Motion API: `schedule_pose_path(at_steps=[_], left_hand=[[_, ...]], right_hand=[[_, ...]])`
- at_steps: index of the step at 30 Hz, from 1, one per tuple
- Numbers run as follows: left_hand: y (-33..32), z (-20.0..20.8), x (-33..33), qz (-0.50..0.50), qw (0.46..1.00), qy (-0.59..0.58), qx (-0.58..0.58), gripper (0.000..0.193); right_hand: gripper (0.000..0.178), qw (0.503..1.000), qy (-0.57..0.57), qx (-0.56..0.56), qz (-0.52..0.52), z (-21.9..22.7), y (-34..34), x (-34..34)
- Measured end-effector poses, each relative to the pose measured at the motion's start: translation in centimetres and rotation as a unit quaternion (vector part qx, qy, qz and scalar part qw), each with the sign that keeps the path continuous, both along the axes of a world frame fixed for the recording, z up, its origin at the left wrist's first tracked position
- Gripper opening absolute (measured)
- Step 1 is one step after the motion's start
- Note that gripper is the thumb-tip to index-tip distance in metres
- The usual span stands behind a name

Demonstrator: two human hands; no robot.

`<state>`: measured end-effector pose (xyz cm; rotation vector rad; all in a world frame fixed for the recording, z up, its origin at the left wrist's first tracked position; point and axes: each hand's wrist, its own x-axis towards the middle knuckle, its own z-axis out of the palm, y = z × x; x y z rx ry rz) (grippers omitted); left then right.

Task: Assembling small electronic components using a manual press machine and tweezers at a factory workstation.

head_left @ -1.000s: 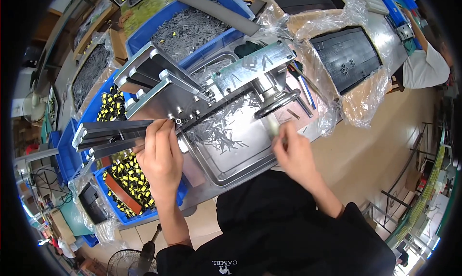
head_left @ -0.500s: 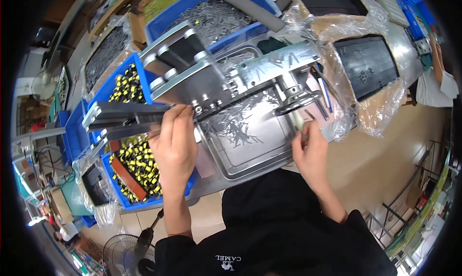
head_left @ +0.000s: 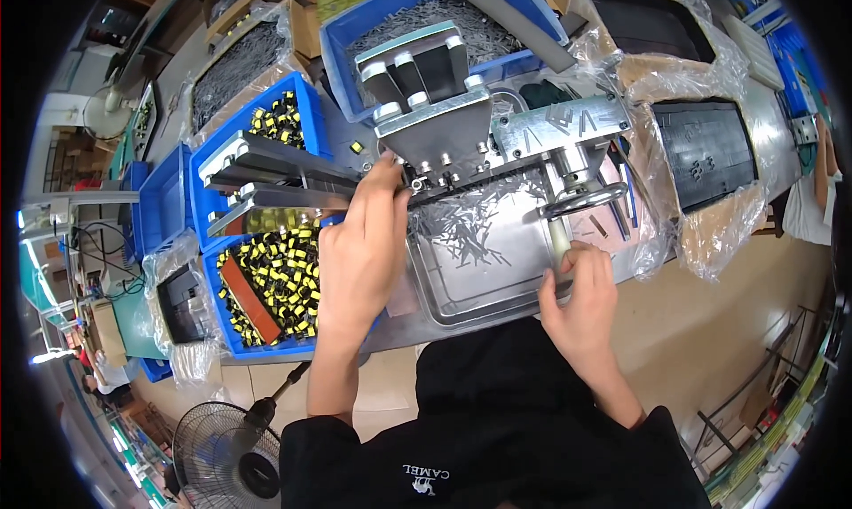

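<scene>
My left hand [head_left: 366, 252] reaches to the left side of a metal bench press [head_left: 444, 132] with upright plates and bolts. Its fingers are pressed together at the small fittings low on the plates; whatever they pinch is hidden. With curled fingers my right hand [head_left: 581, 300] holds the pale handle [head_left: 559, 236] under a chrome handwheel [head_left: 581, 200] at the press's right end. Thin dark strips lie on the press's top and in a metal tray [head_left: 444, 318] below it. Left of my left hand stands a blue bin [head_left: 232, 339] of small yellow-and-black parts [head_left: 288, 278].
An orange-brown strip [head_left: 250, 300] lies on those parts. Slanted metal plates [head_left: 266, 176] jut out at left. Behind the press is a blue bin [head_left: 333, 65] of dark pieces. Plastic-lined boxes [head_left: 706, 149] stand at right, near some pens [head_left: 632, 194]. A fan [head_left: 222, 456] stands lower left.
The view has shifted, so the press appears farther right. My left fingertips have moved farther in along the plates. My right hand stays on the handle.
</scene>
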<state>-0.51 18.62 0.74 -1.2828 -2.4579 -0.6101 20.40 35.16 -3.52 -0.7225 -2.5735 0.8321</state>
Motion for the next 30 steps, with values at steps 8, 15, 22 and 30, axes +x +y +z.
schedule_pose_path(at_steps=[8,15,22,30], left_hand=[[-0.2,-0.7,0.1,0.013,0.998,-0.053,0.024,0.035],[-0.1,-0.2,0.2,0.004,0.998,0.03,0.057,0.031],[-1.9,2.1,4.3,-0.073,0.951,-0.276,0.119,0.03],[-2.8,-1.2,7.6,-0.117,0.804,-0.516,0.271,0.032]], right_hand=[[0.03,1.0,0.019,0.017,0.017,1.1,-1.0,-0.6],[0.026,0.995,0.079,0.045,0.046,2.3,-1.2,-0.9],[0.032,0.925,0.154,-0.317,0.14,2.9,-1.3,-0.9],[0.047,0.844,0.113,-0.484,0.201,3.1,-1.3,-2.8]])
